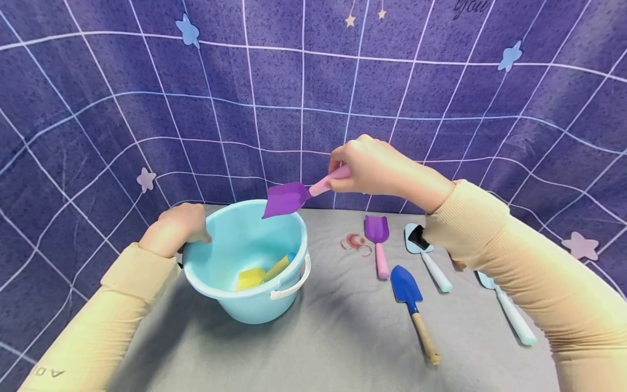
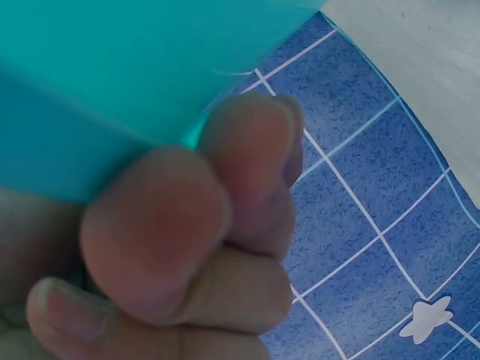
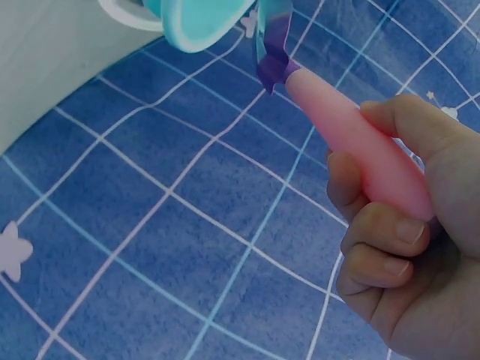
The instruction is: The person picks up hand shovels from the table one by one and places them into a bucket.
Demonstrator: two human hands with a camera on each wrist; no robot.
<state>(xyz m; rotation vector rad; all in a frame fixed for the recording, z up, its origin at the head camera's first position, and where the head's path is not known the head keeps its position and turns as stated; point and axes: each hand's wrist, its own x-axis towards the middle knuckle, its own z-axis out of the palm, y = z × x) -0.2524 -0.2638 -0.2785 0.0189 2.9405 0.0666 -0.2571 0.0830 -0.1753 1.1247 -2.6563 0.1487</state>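
Note:
A light blue bucket (image 1: 247,321) stands on the grey surface, and my left hand (image 1: 177,226) grips its left rim. The left wrist view shows the thumb and fingers (image 2: 154,232) closed over the bucket's edge. Inside lies a small yellow shovel (image 1: 252,277) with a blue handle end. My right hand (image 1: 369,166) holds a purple toy shovel (image 1: 286,198) by its pink handle, with the blade over the bucket's right back rim. In the right wrist view the fingers curl round the pink handle (image 3: 360,142).
Right of the bucket lie a second purple shovel (image 1: 376,230), a blue trowel (image 1: 405,286) with a wooden handle, and a pale trowel (image 1: 436,272). Another pale tool (image 1: 514,316) is partly behind the right sleeve. Reddish rings (image 1: 355,240) lie near the back. A purple-blue curtain (image 1: 323,81) hangs behind.

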